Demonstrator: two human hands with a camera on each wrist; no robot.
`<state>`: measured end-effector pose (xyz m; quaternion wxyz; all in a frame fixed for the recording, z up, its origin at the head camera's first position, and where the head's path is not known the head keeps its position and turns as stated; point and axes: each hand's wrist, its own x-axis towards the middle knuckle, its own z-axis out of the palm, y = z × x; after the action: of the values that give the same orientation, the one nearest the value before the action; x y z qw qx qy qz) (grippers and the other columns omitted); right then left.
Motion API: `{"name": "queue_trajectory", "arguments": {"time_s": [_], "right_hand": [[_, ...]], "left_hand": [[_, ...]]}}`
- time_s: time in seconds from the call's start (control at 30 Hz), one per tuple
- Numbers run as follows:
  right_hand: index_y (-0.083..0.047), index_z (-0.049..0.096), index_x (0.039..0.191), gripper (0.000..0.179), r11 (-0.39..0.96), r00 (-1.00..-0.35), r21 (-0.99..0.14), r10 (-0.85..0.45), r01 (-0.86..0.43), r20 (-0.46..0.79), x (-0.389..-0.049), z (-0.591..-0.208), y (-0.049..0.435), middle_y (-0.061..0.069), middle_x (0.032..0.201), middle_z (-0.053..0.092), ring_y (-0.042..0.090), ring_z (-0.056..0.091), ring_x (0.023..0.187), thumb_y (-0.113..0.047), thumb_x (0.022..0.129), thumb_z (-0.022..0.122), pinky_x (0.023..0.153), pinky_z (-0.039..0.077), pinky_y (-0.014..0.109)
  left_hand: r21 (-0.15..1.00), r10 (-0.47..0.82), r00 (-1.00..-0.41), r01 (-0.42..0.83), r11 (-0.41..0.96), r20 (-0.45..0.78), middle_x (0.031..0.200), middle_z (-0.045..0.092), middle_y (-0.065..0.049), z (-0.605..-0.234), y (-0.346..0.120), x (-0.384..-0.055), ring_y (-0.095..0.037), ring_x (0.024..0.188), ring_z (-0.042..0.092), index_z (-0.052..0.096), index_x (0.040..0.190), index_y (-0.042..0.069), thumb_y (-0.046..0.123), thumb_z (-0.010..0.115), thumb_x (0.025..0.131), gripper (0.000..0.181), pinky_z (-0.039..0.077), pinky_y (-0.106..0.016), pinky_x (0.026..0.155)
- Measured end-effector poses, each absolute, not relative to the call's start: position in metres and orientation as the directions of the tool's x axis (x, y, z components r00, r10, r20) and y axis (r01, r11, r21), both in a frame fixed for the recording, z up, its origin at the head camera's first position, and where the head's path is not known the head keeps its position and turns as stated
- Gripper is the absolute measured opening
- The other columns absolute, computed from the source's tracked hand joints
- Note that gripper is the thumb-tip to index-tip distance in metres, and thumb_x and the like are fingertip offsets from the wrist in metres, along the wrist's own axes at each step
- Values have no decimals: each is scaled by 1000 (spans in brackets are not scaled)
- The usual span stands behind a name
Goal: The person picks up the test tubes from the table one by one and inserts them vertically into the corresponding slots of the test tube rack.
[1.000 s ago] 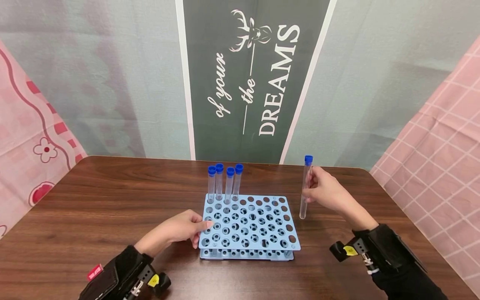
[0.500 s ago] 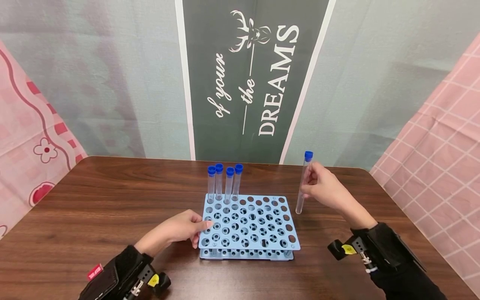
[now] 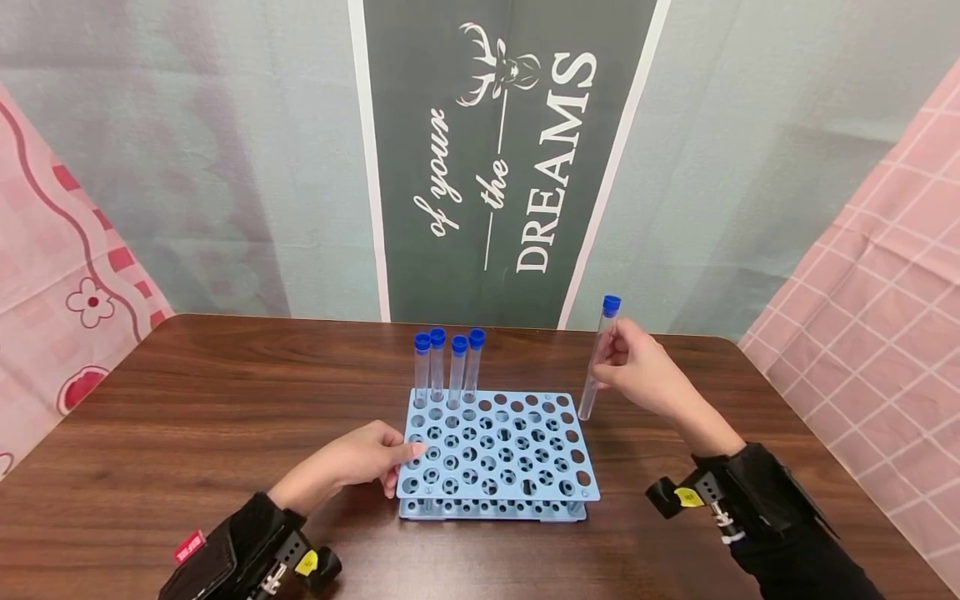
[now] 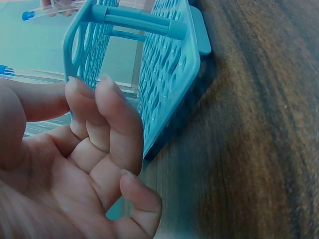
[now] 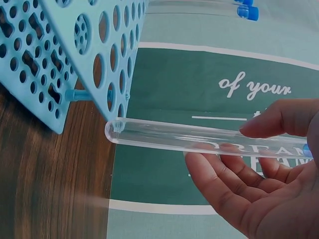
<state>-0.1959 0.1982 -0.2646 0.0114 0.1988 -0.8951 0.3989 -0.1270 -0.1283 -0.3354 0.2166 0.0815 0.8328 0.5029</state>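
Observation:
A light-blue test tube rack (image 3: pixel 480 494) with two perforated levels stands on the table. My left hand (image 3: pixel 363 457) pinches its left edge, thumb on the top plate; in the left wrist view the fingers (image 4: pixel 119 119) are curled by that edge. Several clear test tubes (image 3: pixel 457 375) with blue caps stand in the rack's back left holes. To the rack's right, my right hand (image 3: pixel 645 367) holds another blue-capped test tube (image 3: pixel 588 396) between thumb and fingers. That tube leans, its rounded bottom end (image 5: pixel 113 131) close to the rack's back right corner. It looks empty.
The brown wooden table (image 3: pixel 247 392) extends on both sides of the rack. Behind it hangs a grey-green cloth (image 3: pixel 480 292) with white lettering. Pink patterned cloths (image 3: pixel 892 333) hang at both sides.
My right hand has moved left and slightly up with the test tube, bringing its lower end near the rack and tilting it more. My left hand stays on the rack.

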Motion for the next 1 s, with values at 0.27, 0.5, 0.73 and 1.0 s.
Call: {"name": "queue_trajectory", "arguments": {"time_s": [0.27, 0.5, 0.73, 1.0], "right_hand": [[3, 41, 95, 21, 561, -911, -735, -363, -381, 195, -197, -265, 193, 15, 83, 53, 23, 58, 71, 9, 79, 55, 60, 51, 28], [3, 42, 94, 21, 559, -907, -732, -371, -390, 200, -197, -265, 189, 15, 82, 54, 25, 59, 71, 9, 79, 56, 60, 51, 28], [3, 42, 94, 22, 532, -906, -756, -376, -382, 193, -197, -264, 182, 15, 82, 56, 23, 60, 71, 9, 79, 56, 61, 51, 28], [1, 43, 94, 21, 569, -901, -718, -387, -401, 197, -196, -265, 174, 13, 84, 55, 22, 60, 73, 6, 80, 58, 63, 51, 32]], "left_hand": [[871, 349, -896, -77, 486, -274, 48, 46, 2, -335, -128, -126, -10, 44, 50, 57, 64, 3, 25, 55, 92, 36, 41, -27, 54], [870, 346, -896, -83, 486, -279, 48, 45, 2, -335, -128, -126, -10, 44, 49, 57, 64, 3, 24, 55, 92, 36, 41, -27, 54], [871, 347, -893, -93, 482, -287, 48, 46, 2, -335, -129, -126, -10, 45, 49, 56, 64, 3, 24, 54, 93, 36, 41, -27, 54], [878, 359, -891, -84, 471, -278, 48, 45, 2, -335, -129, -126, -10, 44, 50, 56, 64, 4, 24, 54, 93, 36, 41, -27, 53]]}}
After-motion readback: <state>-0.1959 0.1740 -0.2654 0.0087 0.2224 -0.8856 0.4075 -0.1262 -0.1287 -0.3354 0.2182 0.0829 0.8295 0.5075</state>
